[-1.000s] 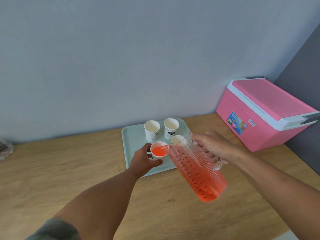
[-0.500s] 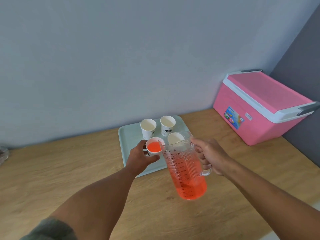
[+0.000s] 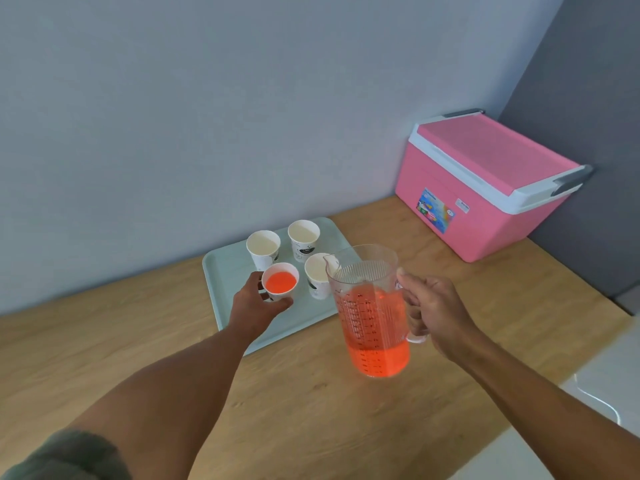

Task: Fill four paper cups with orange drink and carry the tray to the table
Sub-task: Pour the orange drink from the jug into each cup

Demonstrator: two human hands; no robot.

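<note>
Wooden counter [image 3: 311,410] under a grey wall; tray [image 3: 221,271] at frame centre.
Left hand [image 3: 252,306] grasped the filled cup [image 3: 280,284]; right hand [image 3: 436,313] gripped the upright jug [image 3: 370,323]; three empty cups [image 3: 264,247] behind; pink cooler [image 3: 485,185] upper right.

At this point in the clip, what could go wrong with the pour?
The filled cup looks nearly brimful, so moving it or carrying the tray may slosh it. The jug, held by the right hand, is in front of the nearest empty cup, and its spout could knock it. The left hand steadies only one cup.
</note>
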